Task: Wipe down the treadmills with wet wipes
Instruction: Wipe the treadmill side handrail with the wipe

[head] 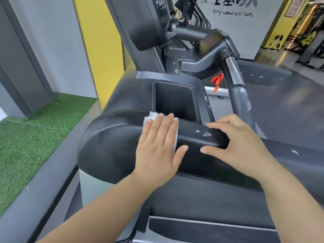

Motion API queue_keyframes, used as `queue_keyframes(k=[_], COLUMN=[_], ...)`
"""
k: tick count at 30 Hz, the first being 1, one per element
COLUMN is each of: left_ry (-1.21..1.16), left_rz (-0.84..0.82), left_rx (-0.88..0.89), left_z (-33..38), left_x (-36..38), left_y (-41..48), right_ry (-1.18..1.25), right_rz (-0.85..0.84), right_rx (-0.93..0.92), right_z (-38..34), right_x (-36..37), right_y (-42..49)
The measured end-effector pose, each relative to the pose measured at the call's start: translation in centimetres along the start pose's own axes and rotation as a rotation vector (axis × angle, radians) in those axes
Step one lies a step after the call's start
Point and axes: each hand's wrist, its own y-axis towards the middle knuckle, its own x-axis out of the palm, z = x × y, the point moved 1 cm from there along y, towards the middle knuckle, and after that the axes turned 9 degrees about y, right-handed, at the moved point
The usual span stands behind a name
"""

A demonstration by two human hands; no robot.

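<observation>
- Dark grey plastic makes up the treadmill (pixel 112 146), which fills the middle of the view. Its front ledge runs long from 9 o'clock to 3 o'clock.
- Green pretend grass (pixel 35 137) lies on the floor at 9 o'clock.
- One grey handle bar (pixel 240 95) slants up toward 1 o'clock, just past the right hand.
- The left hand (pixel 157 146) is spread flat, with the fingers straight and close together, pointing to 12 o'clock. It presses down on the wet wipe on top of the ledge.
- The right hand (pixel 236 142) rests on the ledge at 3 o'clock. Its fingers lie nearly straight on top and its thumb touches the front. It holds nothing.
- A deep square pocket (pixel 175 100) sits in the treadmill at 12 o'clock from the left hand. I see nothing inside it, but it is dark.
- The white wet wipe (pixel 152 117) is folded, and most of it is hidden under the left hand. It peeks out past the fingertips and beside the pointer finger, touching the pocket's near edge.
- A red clip (pixel 217 79) hangs at 1 o'clock, beside the handle bar.
- Small white marks (pixel 206 134) dot the ledge between the two hands.
</observation>
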Motion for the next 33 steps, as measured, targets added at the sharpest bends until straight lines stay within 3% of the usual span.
queue_keyframes(k=[4, 9, 15, 21, 27, 33], left_ry=[0.016, 0.021, 0.014, 0.009, -0.006, 0.01], left_rz=[-0.002, 0.019, 0.026, 0.041, 0.016, 0.017], left_rx=[0.074, -0.066, 0.042, -0.137, 0.052, -0.136], left_z=[-1.7, -2.0, -2.1, -3.0, -2.2, -2.5], left_x=[0.0, 0.1, 0.1, 0.2, 0.0, 0.0], left_y=[-0.1, -0.2, -0.5, -0.3, -0.2, 0.3], right_ry=[-0.005, -0.016, -0.021, -0.029, -0.047, -0.056], right_rz=[0.002, 0.004, 0.013, 0.03, 0.039, 0.044], right_rx=[-0.015, -0.022, -0.035, -0.041, -0.046, -0.04], right_z=[0.1, 0.0, 0.0, 0.1, 0.2, 0.1], right_x=[0.1, 0.1, 0.1, 0.3, 0.5, 0.6], right_y=[0.1, 0.0, -0.1, -0.1, -0.2, -0.2])
